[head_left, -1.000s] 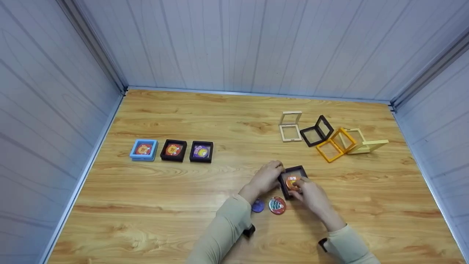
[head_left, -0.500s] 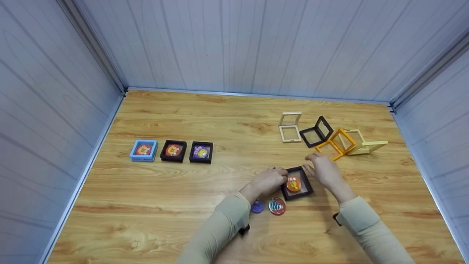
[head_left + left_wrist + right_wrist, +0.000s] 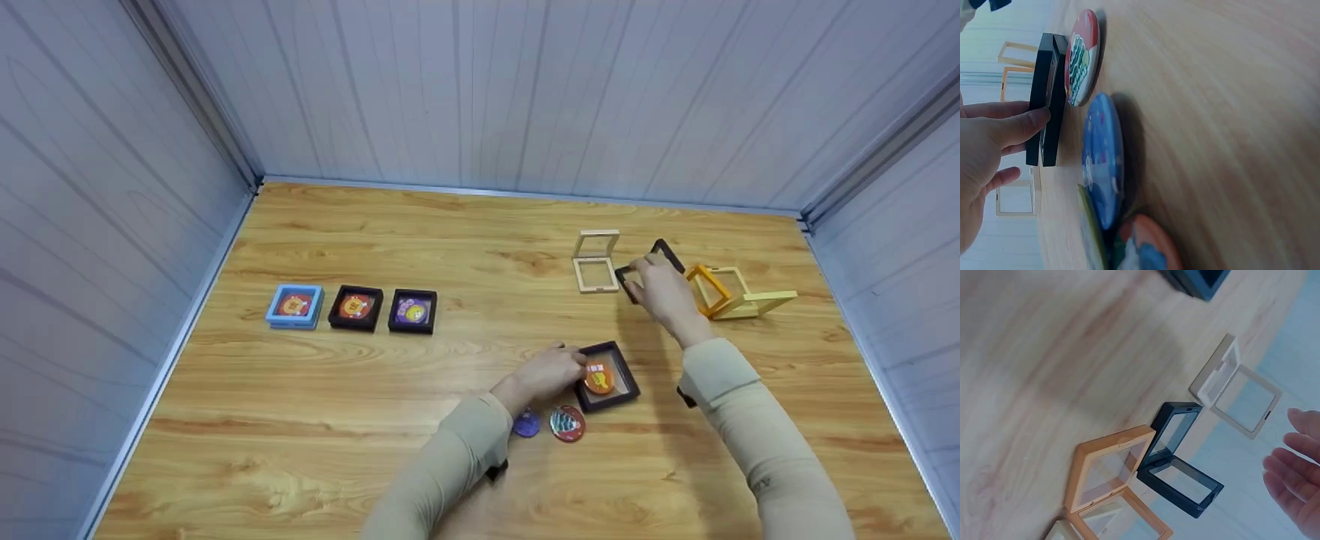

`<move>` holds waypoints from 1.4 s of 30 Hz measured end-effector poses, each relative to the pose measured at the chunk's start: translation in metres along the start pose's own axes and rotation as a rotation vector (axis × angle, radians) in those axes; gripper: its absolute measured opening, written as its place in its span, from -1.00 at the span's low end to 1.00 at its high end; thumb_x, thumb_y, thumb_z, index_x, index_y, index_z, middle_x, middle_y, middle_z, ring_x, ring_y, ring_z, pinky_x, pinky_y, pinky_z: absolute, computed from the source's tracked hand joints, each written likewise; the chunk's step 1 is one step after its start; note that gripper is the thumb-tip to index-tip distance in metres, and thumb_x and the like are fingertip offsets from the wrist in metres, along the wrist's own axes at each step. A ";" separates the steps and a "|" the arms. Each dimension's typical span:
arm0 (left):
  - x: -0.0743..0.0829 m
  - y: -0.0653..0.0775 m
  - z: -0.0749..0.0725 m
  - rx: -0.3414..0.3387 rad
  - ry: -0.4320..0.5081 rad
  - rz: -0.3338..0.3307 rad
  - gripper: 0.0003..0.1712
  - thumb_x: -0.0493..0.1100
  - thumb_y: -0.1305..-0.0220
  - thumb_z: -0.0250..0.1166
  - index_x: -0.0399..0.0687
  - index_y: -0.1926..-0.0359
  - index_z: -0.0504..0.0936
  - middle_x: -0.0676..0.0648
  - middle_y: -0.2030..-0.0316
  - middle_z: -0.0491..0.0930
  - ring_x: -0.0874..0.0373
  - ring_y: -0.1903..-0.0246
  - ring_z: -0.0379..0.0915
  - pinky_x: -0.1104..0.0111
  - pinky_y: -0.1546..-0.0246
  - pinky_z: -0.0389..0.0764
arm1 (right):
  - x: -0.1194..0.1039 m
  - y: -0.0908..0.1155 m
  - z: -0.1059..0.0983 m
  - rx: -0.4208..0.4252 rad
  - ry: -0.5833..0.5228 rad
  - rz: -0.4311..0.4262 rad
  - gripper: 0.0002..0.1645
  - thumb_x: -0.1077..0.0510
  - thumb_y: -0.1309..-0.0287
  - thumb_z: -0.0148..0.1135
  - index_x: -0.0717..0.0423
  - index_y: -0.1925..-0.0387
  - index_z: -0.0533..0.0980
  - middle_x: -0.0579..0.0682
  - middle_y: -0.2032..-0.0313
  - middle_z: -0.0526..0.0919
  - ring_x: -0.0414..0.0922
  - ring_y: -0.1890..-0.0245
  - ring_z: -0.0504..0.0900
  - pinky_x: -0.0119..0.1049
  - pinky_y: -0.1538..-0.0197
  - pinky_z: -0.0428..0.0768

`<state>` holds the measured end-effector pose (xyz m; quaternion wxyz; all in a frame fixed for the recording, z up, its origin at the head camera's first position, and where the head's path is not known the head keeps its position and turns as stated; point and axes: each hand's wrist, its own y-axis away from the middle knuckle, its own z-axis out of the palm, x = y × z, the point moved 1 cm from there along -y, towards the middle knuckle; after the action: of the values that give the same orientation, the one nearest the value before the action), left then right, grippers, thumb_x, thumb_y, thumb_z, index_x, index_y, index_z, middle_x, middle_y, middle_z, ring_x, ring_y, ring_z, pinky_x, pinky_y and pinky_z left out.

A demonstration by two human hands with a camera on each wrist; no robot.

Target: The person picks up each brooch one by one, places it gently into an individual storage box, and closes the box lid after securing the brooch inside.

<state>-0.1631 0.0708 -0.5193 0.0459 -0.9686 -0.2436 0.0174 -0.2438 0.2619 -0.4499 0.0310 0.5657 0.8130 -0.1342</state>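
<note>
My left hand (image 3: 546, 371) pinches the left edge of a black display frame (image 3: 624, 401) lying on the table. In the left wrist view its thumb presses the edge of that frame (image 3: 1051, 135). An orange round badge (image 3: 600, 379) lies over the frame's clear film. My right hand (image 3: 664, 294) hovers beside an open black display frame (image 3: 667, 253), partly covering it. In the right wrist view, the fingers of that hand (image 3: 1300, 467) spread apart and hold nothing. A red badge with a tree (image 3: 567, 424) and a purple-blue badge (image 3: 526, 423) lie near my left wrist.
An open cream frame (image 3: 597, 289), an orange one (image 3: 712, 292) and a yellow one (image 3: 766, 301) stand at the back right. One blue frame (image 3: 294, 325) and two black frames (image 3: 355, 325) holding badges line up at left. Panels wall the table.
My right hand has left the orange badge and moved up and right to the open frames. My left hand stays at the black frame, whose right side has turned slightly.
</note>
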 end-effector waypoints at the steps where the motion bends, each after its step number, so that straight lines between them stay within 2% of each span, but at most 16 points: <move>1: -0.001 0.001 0.000 0.001 0.003 -0.002 -0.78 -0.24 -0.14 0.14 0.11 0.26 0.66 0.09 0.16 0.54 0.21 0.15 0.41 0.34 0.12 0.38 | 0.001 -0.004 0.000 -0.005 0.006 0.001 -0.63 0.23 -0.06 0.17 0.39 0.11 0.44 0.33 0.14 0.45 0.19 0.20 0.47 0.00 0.24 0.48; 8: -0.007 0.006 -0.002 -0.009 0.047 -0.021 -0.77 -0.27 -0.14 0.14 0.08 0.25 0.66 0.04 0.15 0.55 0.16 0.12 0.42 0.22 -0.01 0.34 | 0.006 -0.033 0.002 -0.099 0.011 0.040 -0.49 0.25 -0.11 0.09 0.36 -0.10 0.27 0.37 -0.02 0.32 0.24 0.05 0.36 0.06 0.11 0.41; 13: -0.011 0.011 -0.003 -0.014 0.033 -0.035 -0.78 -0.26 -0.14 0.14 0.08 0.26 0.66 0.04 0.17 0.55 0.17 0.16 0.44 0.23 0.02 0.36 | 0.009 -0.048 0.003 -0.176 0.000 0.082 -0.36 0.26 -0.11 0.10 0.31 -0.21 0.14 0.36 -0.13 0.21 0.27 -0.04 0.28 0.09 0.00 0.32; 17: -0.013 0.014 -0.002 -0.004 0.017 -0.044 -0.79 -0.24 -0.14 0.15 0.08 0.26 0.66 0.05 0.18 0.56 0.17 0.17 0.44 0.25 0.05 0.38 | 0.013 -0.057 0.006 -0.231 -0.024 0.117 -0.29 0.29 -0.11 0.10 0.27 -0.26 0.06 0.35 -0.21 0.10 0.28 -0.14 0.14 0.12 -0.08 0.21; 25: -0.018 0.019 0.003 0.057 0.024 -0.074 -0.83 -0.22 -0.14 0.16 0.08 0.32 0.68 0.06 0.24 0.57 0.19 0.23 0.43 0.32 0.20 0.38 | 0.013 -0.069 0.013 -0.289 -0.049 0.126 -0.21 0.32 -0.09 0.10 0.19 -0.31 -0.02 0.31 -0.27 -0.02 0.25 -0.22 0.01 0.14 -0.12 0.14; 30: -0.022 0.026 0.002 0.075 0.015 -0.096 -0.82 -0.19 -0.16 0.14 0.10 0.32 0.68 0.08 0.25 0.57 0.19 0.22 0.41 0.29 0.16 0.40 | 0.012 -0.073 0.021 -0.310 -0.062 0.131 -0.22 0.40 -0.08 0.03 0.16 -0.32 -0.01 0.27 -0.30 -0.09 0.26 -0.22 0.00 0.15 -0.03 0.25; 34: -0.026 0.031 0.002 0.071 0.074 -0.127 -0.82 -0.20 -0.15 0.15 0.07 0.31 0.68 0.04 0.21 0.57 0.16 0.16 0.42 0.23 0.10 0.38 | 0.015 -0.074 0.023 -0.332 -0.067 0.157 -0.20 0.39 -0.09 0.02 0.15 -0.33 -0.06 0.27 -0.30 -0.10 0.27 -0.21 0.02 0.14 -0.04 0.25; 38: -0.029 0.034 0.002 0.060 0.127 -0.163 -0.83 -0.20 -0.13 0.16 0.04 0.31 0.67 0.03 0.18 0.56 0.15 0.12 0.41 0.21 0.05 0.35 | 0.017 -0.074 0.026 -0.327 -0.088 0.179 -0.25 0.36 -0.12 0.02 0.16 -0.32 -0.02 0.27 -0.29 -0.04 0.27 -0.19 0.07 0.15 -0.11 0.16; 42: -0.031 0.037 0.001 0.049 0.122 -0.185 -0.85 -0.17 -0.13 0.17 0.04 0.34 0.67 0.05 0.24 0.56 0.17 0.18 0.41 0.22 0.08 0.36 | 0.015 -0.073 0.029 -0.308 -0.119 0.185 -0.37 0.36 -0.15 -0.05 0.22 -0.27 0.06 0.30 -0.23 0.07 0.26 -0.10 0.22 0.13 -0.04 0.25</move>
<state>-0.1730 0.0234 -0.5238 0.0856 -0.9398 -0.3284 -0.0401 -0.3203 0.2447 -0.4672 0.1771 0.6176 0.7653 -0.0380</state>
